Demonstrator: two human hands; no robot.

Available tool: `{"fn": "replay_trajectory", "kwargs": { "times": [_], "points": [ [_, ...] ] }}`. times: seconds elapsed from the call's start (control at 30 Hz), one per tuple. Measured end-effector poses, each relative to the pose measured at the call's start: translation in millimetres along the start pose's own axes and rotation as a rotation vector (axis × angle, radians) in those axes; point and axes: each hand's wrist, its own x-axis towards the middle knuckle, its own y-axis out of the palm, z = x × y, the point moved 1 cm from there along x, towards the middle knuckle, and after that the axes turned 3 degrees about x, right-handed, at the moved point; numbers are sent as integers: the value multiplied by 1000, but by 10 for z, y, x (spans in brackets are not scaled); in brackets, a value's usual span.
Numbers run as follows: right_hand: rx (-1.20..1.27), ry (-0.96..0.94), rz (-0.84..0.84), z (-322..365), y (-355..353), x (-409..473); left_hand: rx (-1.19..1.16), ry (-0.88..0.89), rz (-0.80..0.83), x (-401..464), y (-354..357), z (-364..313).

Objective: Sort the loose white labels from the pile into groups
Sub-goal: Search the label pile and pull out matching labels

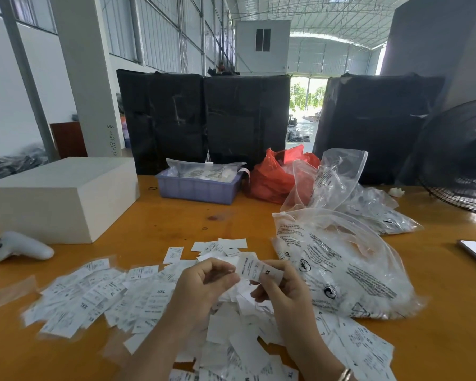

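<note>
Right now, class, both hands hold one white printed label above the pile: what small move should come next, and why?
Probably lay the white printed label, which reads XL, on a group of matching labels. The left hand and right hand pinch it above the loose pile of white labels, so its size is already readable.

Fan [462,158] cut by right edge; labels [74,306] blurred.

White labels on an orange table

Small white fabric labels [160,298] carry black print; the orange-brown wooden table [176,221] holds a lavender plastic crate [197,189] and red plastic bag [270,180] at 12 o'clock.
</note>
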Motion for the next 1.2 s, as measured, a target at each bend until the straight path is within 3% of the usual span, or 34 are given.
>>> {"fn": "replay_trajectory", "kwargs": {
  "times": [0.2, 0.37, 0.93, 1.2],
  "points": [
    [-16, -34, 11, -2, 19, -8, -19, 2, -4, 15, 3, 13],
    [61, -3, -87, -10, -43, 20, -46, 29, -12, 4, -10, -3],
    [130, 52, 63, 11, 2, 5, -94, 3, 46, -33, -9, -32],
    [-23, 55, 85, -29, -26, 28, -62, 17, 50, -29, -8, -44]
  ]
}}
